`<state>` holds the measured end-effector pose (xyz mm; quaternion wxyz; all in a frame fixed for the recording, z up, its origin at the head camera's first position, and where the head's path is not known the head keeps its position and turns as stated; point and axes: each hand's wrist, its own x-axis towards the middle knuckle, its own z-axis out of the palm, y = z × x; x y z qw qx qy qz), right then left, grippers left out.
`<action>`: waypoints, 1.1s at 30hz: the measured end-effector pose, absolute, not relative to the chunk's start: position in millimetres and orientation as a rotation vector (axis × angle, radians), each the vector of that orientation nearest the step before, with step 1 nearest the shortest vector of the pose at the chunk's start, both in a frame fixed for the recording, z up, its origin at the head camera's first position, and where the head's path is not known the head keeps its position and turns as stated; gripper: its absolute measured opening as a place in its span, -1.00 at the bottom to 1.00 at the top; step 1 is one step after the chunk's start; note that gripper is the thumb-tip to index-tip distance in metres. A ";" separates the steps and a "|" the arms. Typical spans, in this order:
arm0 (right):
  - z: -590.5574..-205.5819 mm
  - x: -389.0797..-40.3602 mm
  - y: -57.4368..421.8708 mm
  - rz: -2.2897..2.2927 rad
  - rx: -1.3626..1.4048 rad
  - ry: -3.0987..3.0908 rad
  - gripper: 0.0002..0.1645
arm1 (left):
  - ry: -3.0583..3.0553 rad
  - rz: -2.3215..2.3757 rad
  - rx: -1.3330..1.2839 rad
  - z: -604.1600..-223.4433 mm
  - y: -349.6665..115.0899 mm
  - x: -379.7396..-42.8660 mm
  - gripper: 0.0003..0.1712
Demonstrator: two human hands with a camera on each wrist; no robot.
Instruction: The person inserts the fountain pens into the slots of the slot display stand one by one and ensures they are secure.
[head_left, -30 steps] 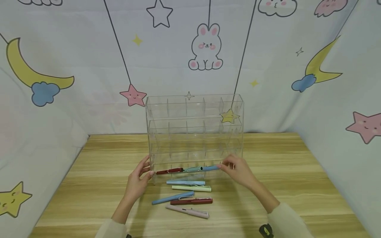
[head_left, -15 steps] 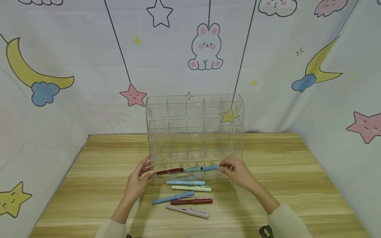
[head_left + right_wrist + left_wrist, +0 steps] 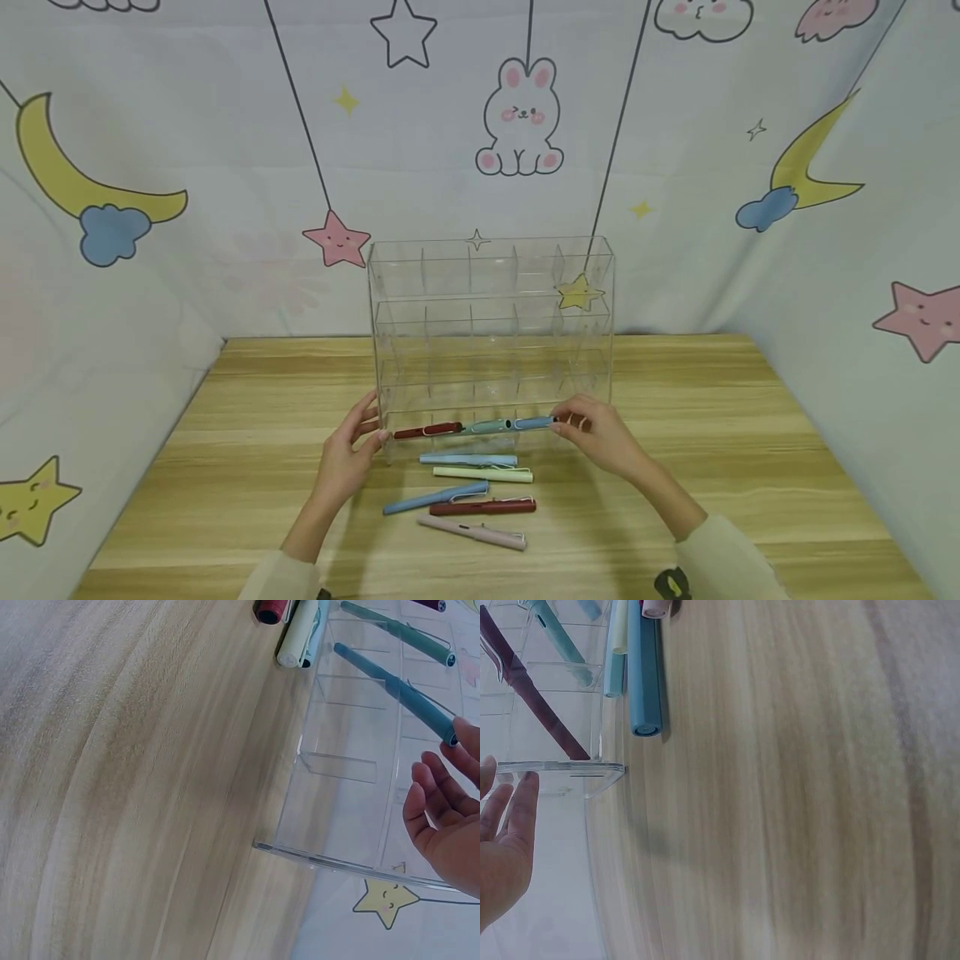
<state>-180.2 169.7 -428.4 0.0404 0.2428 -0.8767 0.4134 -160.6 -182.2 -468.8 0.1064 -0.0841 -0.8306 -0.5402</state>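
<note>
Pen (image 3: 534, 422), slim, blue, wire-clipped, lies along bottom tier of clear acrylic rack (image 3: 492, 408), cap end (image 3: 447, 733) pinched by right hand (image 3: 592, 423), thumb against finger. Likely light, stiff, slick; cap end offers sound hold. Left hand (image 3: 348, 448) grips rack's seemingly brittle side wall (image 3: 562, 766).

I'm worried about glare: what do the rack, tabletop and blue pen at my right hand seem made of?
Rack: probably clear acrylic, glossy; it's see-through with bright edges, though glass is possible.
Tabletop: wood or laminate, satin-looking, with streaky grain.
Blue pen: plastic or coated metal, smooth and evenly coloured; its thin, pale clip may be metal.
</note>
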 end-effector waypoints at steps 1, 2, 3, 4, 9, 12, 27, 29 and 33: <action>-428.4 -180.2 169.8 1.271 0.747 -2.690 -0.86 | -2.448 -1.590 -0.248 -468.7 -182.2 -160.6 -0.30; -428.7 -180.1 170.1 1.276 0.744 -2.698 -0.86 | -2.449 -1.590 -0.248 -468.7 -182.3 -160.7 -0.30; -429.3 -179.9 170.5 1.279 0.740 -2.707 -0.85 | -2.450 -1.591 -0.248 -468.6 -182.4 -160.8 -0.30; -429.7 -179.4 170.8 1.288 0.735 -2.718 -0.85 | -2.451 -1.591 -0.247 -468.5 -182.4 -160.9 -0.30; -437.4 -174.7 172.0 1.281 0.721 -2.780 -0.88 | -2.454 -1.596 -0.239 -468.0 -182.4 -161.5 -0.30; -445.3 -168.9 171.4 1.275 0.782 -2.780 -0.89 | -2.452 -1.599 -0.240 -467.9 -182.2 -161.6 -0.30; -487.7 -125.8 143.9 1.414 1.186 -2.781 -0.78 | -2.450 -1.598 -0.245 -468.3 -182.8 -161.0 -0.29; -490.2 -122.5 141.3 1.426 1.202 -2.797 -0.77 | -2.453 -1.599 -0.245 -468.2 -182.7 -160.8 -0.29; -494.8 -118.4 138.4 1.406 1.187 -2.848 -0.77 | -2.455 -1.605 -0.242 -467.7 -182.3 -160.2 -0.29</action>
